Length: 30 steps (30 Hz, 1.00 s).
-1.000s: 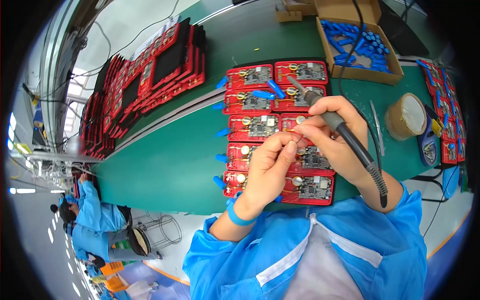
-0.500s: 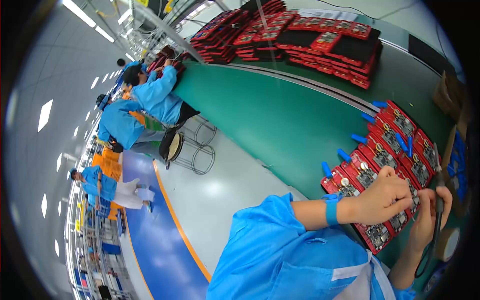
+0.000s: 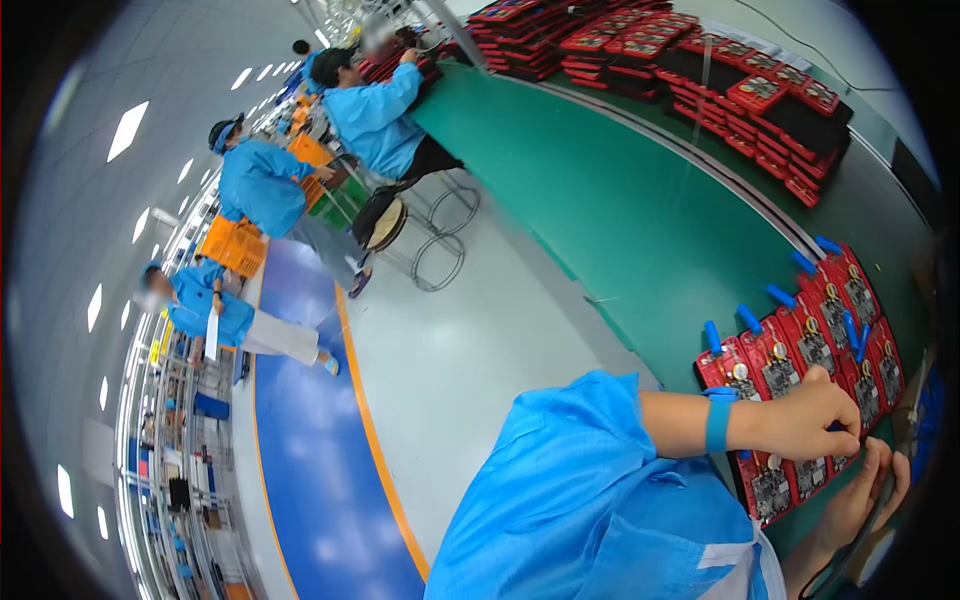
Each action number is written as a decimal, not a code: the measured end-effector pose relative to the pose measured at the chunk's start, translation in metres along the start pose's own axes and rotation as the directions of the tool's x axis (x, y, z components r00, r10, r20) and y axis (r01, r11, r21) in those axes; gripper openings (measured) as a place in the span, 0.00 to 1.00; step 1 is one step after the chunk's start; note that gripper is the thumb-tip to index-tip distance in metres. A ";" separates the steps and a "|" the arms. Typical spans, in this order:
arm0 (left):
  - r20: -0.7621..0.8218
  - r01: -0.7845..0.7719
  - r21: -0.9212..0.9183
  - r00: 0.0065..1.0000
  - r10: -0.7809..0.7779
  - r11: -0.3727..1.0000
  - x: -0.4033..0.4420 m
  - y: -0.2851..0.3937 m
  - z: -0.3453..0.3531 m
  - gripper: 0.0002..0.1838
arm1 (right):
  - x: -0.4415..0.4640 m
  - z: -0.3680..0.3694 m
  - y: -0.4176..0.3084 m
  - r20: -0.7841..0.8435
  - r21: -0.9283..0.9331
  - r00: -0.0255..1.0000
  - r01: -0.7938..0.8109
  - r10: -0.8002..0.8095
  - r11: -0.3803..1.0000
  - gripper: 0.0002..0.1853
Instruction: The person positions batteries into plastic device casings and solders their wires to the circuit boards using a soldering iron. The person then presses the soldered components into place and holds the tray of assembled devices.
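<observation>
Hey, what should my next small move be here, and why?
Probably face the work squarely before moving the soldering iron: your right hand grips it close to your left hand, by the red cases. All sit toward the view's right side, while the floor fills much of the middle, so a slip might go unnoticed.

So the left hand (image 3: 815, 415), blue band (image 3: 717, 425) on that wrist, is bunched up over the red cases (image 3: 775, 365) with circuit boards; can't tell what's in its fingers. Right hand (image 3: 862, 500) is just beside it, gripping a soldering iron (image 3: 910, 430), kinda dark at the edge. Blue cylinders (image 3: 750, 318) stick out along the cases on the green desk (image 3: 640, 210). More red stuff is stacked (image 3: 760, 105) further back. I count at least 3 co-workers in blue jackets, 1 seated at the desk (image 3: 370, 120).
</observation>
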<state>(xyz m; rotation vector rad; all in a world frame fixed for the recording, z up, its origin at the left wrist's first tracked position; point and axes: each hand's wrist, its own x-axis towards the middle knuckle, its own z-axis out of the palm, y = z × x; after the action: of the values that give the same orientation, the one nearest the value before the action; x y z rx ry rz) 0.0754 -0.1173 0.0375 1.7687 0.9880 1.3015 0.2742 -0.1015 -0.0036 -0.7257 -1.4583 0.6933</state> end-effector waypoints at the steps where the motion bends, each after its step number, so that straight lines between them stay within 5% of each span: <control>1: 0.039 0.063 -0.091 0.997 -0.060 0.994 0.001 0.002 0.000 0.08 | -0.001 -0.001 0.000 -0.016 -0.007 0.999 -0.033 0.033 0.999 0.15; 3: 0.032 0.099 -0.227 0.995 -0.094 0.969 0.003 -0.001 0.005 0.08 | -0.001 -0.007 0.008 0.010 -0.010 0.999 -0.032 0.032 0.999 0.15; 8: -0.002 0.118 -0.205 0.993 -0.121 0.972 0.003 0.003 0.010 0.08 | 0.002 -0.006 0.005 -0.004 0.014 0.999 -0.051 0.051 0.999 0.16; 10: 0.006 0.130 -0.158 0.991 -0.131 0.979 0.005 0.000 0.012 0.07 | -0.002 0.002 -0.001 -0.076 -0.159 0.996 -0.058 0.046 0.986 0.15; 13: -0.057 -0.026 -0.053 0.998 0.023 0.998 0.005 -0.012 0.011 0.05 | 0.013 0.028 -0.034 0.082 -0.128 0.973 0.225 -0.216 0.966 0.18; 16: -0.015 -0.055 0.015 0.998 0.055 0.998 0.009 -0.015 0.008 0.05 | 0.019 0.033 -0.035 -0.012 -0.023 0.999 0.041 -0.042 0.999 0.16; 17: -0.038 0.016 -0.033 0.999 -0.017 0.999 0.013 -0.010 0.008 0.02 | 0.021 0.031 -0.031 -0.013 -0.086 0.998 0.052 -0.053 0.995 0.15; 20: -0.075 0.160 -0.082 0.983 -0.166 0.984 0.008 -0.011 0.009 0.02 | 0.020 0.021 -0.040 -0.143 0.111 0.965 -0.204 0.218 0.973 0.15; 24: -0.073 0.155 -0.107 0.984 -0.163 0.982 0.009 -0.008 0.019 0.03 | 0.019 0.015 -0.043 -0.069 -0.036 0.983 -0.170 0.167 0.985 0.16; 30: -0.066 0.119 -0.072 0.990 -0.124 0.990 0.008 -0.008 0.027 0.03 | 0.018 0.018 -0.031 -0.145 0.036 0.981 -0.124 0.128 0.992 0.15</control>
<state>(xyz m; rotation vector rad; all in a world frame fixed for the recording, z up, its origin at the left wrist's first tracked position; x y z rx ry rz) 0.1019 -0.1093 0.0274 1.5964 1.0613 1.3123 0.2558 -0.1064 0.0316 -0.8364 -1.2745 0.7391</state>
